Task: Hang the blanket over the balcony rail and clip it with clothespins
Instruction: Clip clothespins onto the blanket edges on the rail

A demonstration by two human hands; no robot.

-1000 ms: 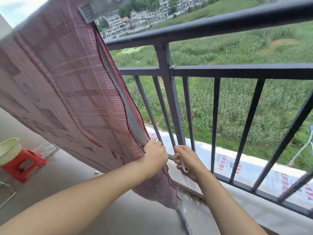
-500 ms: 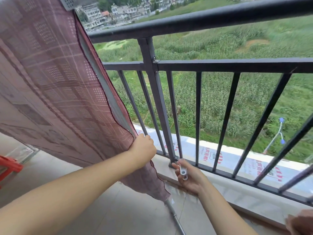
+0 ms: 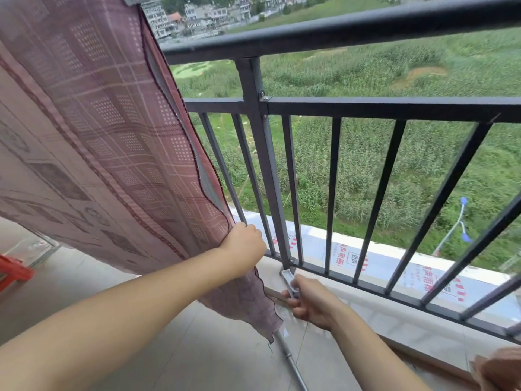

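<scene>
Clearly soft, the blanket [image 3: 107, 142] suits our left hand's [image 3: 244, 246] edge pinch; our right hand [image 3: 310, 301], at five o'clock, grips a clothespin [image 3: 290, 282].

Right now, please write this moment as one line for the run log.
left hand: grips blanket edge | right hand: holds clothespin near rail base | blanket: draped over rail | lower edge: not yet clipped

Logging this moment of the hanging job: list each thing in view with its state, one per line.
Blanket: draped over the rail, lower edge pulled away from the bars.
Left hand: closed on the blanket's edge.
Right hand: closed on a clothespin.
Clothespin: held low by the post's foot, not clipped on anything.
Rail: bare to the right of the blanket.
Stool: standing on the floor, mostly out of frame.
</scene>
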